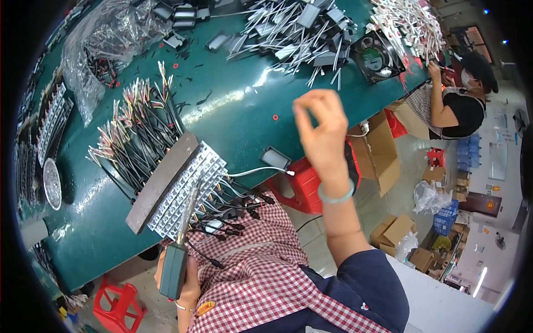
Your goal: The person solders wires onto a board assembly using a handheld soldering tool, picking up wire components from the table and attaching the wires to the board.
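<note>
My left hand (190,286) is wrapped round the boxy handle of a green-handled tool with a long metal shaft (174,271). Its shaft slants up over rows of white circuit-board strips (189,191) at the table edge. Along the strips' far side lies a dark flat bar (162,183). Beyond it spreads a bundle of black cables with stripped coloured wire ends (141,125); more black cables with plugs (222,227) hang toward my checked apron. My right hand (325,127) is raised near the table edge, thumb and fingers drawn together in a pinch. Anything between its fingertips is too small to make out.
The green table (233,133) carries a heap of grey housings with white cables (302,33), a fan (379,58), a plastic bag (105,44) and a round dish (52,184). A red stool (305,186) and cardboard box (380,152) stand beside it. Another person (455,105) works at far right.
</note>
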A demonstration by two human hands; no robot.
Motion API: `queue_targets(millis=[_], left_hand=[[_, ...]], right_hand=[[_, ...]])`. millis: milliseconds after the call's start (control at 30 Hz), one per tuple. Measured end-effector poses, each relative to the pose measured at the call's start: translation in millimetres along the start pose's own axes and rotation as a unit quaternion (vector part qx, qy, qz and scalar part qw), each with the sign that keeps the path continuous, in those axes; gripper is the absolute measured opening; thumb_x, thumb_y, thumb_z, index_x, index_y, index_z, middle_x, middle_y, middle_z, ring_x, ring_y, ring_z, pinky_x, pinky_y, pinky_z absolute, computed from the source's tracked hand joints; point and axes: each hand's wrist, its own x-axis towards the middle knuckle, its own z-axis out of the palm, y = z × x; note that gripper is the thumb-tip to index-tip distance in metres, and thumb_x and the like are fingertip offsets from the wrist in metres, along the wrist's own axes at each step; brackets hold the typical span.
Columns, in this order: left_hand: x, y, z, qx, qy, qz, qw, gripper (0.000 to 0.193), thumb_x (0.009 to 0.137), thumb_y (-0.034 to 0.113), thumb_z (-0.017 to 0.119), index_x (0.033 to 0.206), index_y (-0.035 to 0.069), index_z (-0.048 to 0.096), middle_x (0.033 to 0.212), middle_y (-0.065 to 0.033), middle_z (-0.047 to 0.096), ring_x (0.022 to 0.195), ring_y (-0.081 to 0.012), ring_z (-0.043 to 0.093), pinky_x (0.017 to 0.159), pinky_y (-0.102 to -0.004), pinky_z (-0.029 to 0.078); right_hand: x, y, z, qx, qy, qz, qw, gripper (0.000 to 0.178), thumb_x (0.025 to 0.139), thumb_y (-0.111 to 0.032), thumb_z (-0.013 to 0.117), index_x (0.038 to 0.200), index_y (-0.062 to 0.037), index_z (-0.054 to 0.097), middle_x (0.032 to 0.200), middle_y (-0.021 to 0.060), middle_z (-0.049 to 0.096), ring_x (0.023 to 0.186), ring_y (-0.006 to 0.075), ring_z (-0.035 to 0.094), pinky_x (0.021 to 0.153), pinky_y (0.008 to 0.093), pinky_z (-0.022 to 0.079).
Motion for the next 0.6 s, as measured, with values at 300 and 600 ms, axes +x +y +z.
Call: queue_targets(millis=[300,600], left_hand=[[1.1,5.2,-0.6,0.010,0.035,0.023,0.999,0.021,0.073,0.000,0.072,0.093,-0.006,0.067,0.091,-0.0201,0.067,0.079,-0.0358,0.067,0.072,-0.0408,0.054],[20.1,40.0,-1.4,0.088,0.031,0.146,0.985,0.019,0.074,0.002,0.076,0.091,-0.004,0.070,0.088,-0.0183,0.069,0.077,-0.0341,0.070,0.069,-0.0379,0.057]], right_hand=[[56.9,90.5,-18.1,-0.115,0.107,-0.095,0.983,0.028,0.076,0.007,0.071,0.098,-0.0089,0.075,0.101,0.0093,0.065,0.088,0.0264,0.063,0.075,0.0353,0.052],[96.6,52.6,-32.3,0.160,0.321,-0.096,0.928,0.013,0.090,0.006,0.066,0.099,0.0013,0.073,0.098,0.0133,0.072,0.091,0.0203,0.068,0.083,0.0303,0.056]])
